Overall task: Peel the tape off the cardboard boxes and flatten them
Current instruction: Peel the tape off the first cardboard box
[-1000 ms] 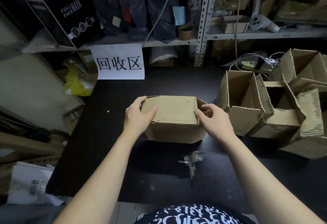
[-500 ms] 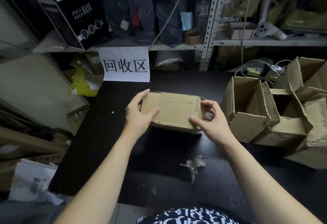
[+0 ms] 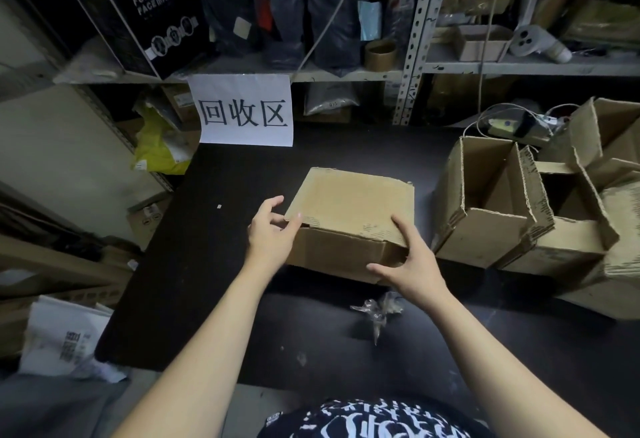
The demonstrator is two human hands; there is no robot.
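Table (image 3: 207, 264), black, fills middle; shelving (image 3: 414, 39) stands behind it. Heap of open boxes (image 3: 485, 230) crowds my right side, at least three, near my cardboard box (image 3: 349, 209) but apart from it. That one box sits mid-table, top flap slightly raised at near edge. One paper sign (image 3: 244, 110) hangs off shelf edge beyond. My left hand (image 3: 268, 235) pinches flap's near-left corner, thumb on top. My right hand (image 3: 412, 268) clasps near-right corner, fingers spread. One crumpled tape wad (image 3: 375, 309) lies near my right wrist.
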